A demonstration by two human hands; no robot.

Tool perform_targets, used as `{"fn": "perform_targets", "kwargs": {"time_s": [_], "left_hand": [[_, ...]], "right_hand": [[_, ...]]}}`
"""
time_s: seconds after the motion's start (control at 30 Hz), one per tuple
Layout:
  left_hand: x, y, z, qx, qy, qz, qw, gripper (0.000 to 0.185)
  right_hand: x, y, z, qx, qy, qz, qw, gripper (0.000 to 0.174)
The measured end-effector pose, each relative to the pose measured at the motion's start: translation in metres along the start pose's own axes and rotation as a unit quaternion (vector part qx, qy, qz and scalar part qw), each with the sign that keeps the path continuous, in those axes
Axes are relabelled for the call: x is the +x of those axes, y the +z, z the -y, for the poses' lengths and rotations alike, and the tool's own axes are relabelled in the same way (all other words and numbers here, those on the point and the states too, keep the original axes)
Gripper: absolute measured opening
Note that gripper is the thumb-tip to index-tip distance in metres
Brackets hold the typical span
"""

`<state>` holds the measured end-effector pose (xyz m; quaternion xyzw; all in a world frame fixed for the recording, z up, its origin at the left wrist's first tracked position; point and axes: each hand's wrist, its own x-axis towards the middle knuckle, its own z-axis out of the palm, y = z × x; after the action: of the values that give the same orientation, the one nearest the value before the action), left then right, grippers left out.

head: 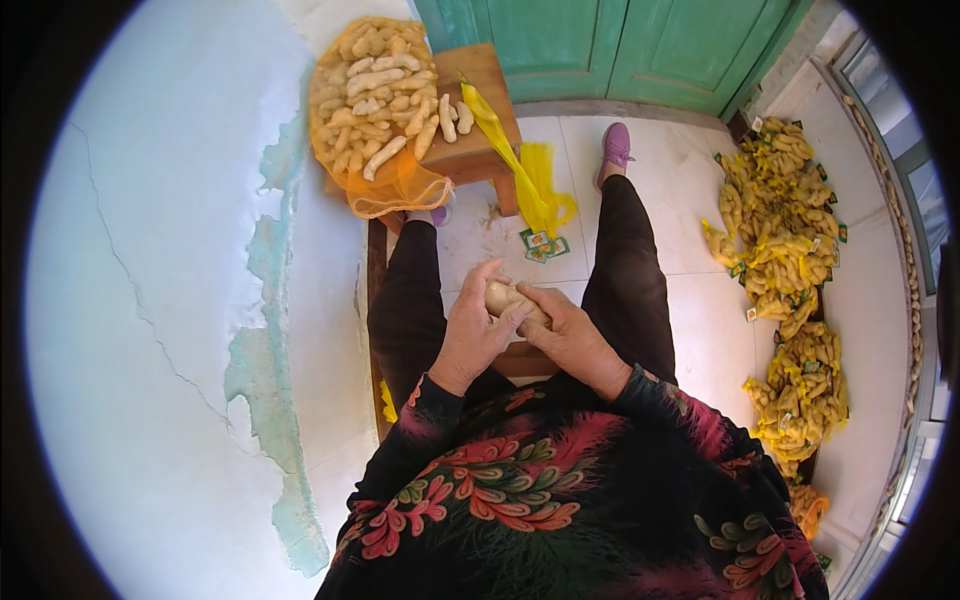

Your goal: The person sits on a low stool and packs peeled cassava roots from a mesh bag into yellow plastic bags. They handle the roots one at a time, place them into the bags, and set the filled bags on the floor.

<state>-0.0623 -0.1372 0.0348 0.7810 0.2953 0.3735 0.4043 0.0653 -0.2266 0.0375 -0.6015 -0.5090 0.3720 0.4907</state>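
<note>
Both hands meet in front of my lap around a pale tan, knobbly root (501,298), its exact kind unclear. My left hand (480,322) holds it from the left, with the thumb across its near side. My right hand (574,330) grips the other end, fingers over the top. Ahead to the left, an orange mesh sack (375,97) bulges with similar pieces, and a few lie loose on its upper side. Small pieces (448,120) rest on a wooden stool (480,75) beside it. Yellow mesh sleeves (536,191) hang from the stool to the floor.
Green-edged labels (541,246) lie on the tiled floor (705,315) near the sleeves' ends. Along the right wall, yellow net bags (795,225) of the same pieces are heaped, several with labels. Green doors (555,49) stand ahead; a peeling wall (180,300) is to my left.
</note>
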Motion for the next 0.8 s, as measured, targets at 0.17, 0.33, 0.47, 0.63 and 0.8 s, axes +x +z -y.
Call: {"fn": "perform_targets", "kwargs": {"time_s": [0.17,0.33,0.47,0.63,0.8], "left_hand": [[0.001,0.0,0.008,0.049,-0.015,0.004,0.999,0.02],[0.005,-0.014,0.008,-0.059,-0.155,0.066,0.984,0.019],[-0.002,0.001,-0.001,-0.003,-0.029,0.032,0.999,0.02],[0.0,0.005,0.001,-0.051,-0.13,0.014,0.99,0.019],[0.007,0.009,-0.002,0.016,-0.042,-0.024,0.999,0.025]], "right_hand": [[-0.005,-0.001,0.003,-0.029,-0.001,0.007,1.0,0.043],[-0.003,-0.001,0.004,0.101,0.066,0.024,0.992,0.036],[0.0,-0.004,0.002,0.279,0.205,0.01,0.938,0.032],[0.001,-0.015,0.002,0.278,0.218,0.068,0.933,0.037],[0.002,-0.005,0.005,0.087,0.123,0.07,0.986,0.036]]}}
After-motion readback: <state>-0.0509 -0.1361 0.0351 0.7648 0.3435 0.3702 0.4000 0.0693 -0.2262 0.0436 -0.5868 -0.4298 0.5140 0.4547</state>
